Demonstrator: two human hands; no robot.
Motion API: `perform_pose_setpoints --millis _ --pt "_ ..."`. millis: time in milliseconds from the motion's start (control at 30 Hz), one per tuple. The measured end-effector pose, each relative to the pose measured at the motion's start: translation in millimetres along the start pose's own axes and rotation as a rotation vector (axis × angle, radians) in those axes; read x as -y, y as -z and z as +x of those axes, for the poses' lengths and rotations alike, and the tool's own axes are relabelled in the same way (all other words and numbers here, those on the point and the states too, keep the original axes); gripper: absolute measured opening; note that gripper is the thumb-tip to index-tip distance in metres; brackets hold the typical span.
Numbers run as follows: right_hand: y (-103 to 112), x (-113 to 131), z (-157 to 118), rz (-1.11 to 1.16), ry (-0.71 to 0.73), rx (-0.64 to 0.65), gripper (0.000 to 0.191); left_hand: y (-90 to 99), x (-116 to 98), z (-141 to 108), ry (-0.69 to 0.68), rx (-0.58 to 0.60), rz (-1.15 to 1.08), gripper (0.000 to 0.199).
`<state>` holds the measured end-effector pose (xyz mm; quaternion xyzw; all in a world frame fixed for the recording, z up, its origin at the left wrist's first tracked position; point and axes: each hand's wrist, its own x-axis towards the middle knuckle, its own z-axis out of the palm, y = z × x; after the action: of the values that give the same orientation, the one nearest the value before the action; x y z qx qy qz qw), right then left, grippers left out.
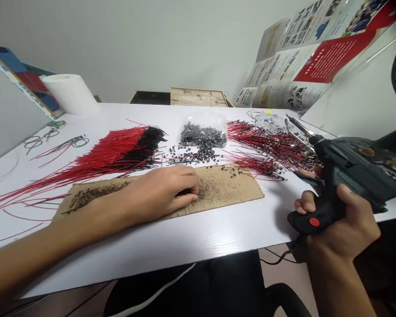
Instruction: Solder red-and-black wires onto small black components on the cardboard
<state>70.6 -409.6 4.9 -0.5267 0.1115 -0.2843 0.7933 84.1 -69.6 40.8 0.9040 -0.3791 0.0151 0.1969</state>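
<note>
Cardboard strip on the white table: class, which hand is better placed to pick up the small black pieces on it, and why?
Left, probably: the left hand rests on the cardboard strip, fingertips among the black pieces, while the right hand grips a black pistol-grip tool beside the strip.

The person's left hand (161, 193) and right hand (336, 224) are bare, with slim fingers and short, neatly trimmed nails; the right thumbnail (346, 189) shows most clearly. The left forearm (36, 259) and right forearm (336, 281) are bare as far as they can be seen, with nothing around either wrist. Below the tabletop edge, the person wears dark trousers (185, 286), and a thin white strip (152, 293) runs diagonally across them.
</note>
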Motion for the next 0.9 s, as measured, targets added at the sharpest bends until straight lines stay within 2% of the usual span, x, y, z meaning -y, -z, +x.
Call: perform_pose_setpoints --millis 100,300,467,667,900 --pt "-1.0 1.9 0.1 -0.037 0.001 -0.035 0.035 -1.9 1.6 -1.3 -0.004 -0.029 0.048 0.017" --pt "0.6 -0.2 -0.2 -0.053 0.016 -0.017 0.031 0.3 0.3 -2.3 -0.021 0.005 -0.004 0.018" --pt "-1.1 0.4 0.9 -0.033 0.013 -0.024 0.032 1.1 -0.7 -1.9 -0.006 -0.007 -0.017 0.009" --pt "-1.2 1.2 2.0 -0.024 -0.017 -0.074 0.033 -3.0 0.2 -1.5 -0.001 0.007 0.025 0.015" --pt "-6.7 3.9 -0.9 -0.022 0.001 -0.034 0.034 -8.6 -1.5 0.8 0.064 0.008 0.026 0.017"
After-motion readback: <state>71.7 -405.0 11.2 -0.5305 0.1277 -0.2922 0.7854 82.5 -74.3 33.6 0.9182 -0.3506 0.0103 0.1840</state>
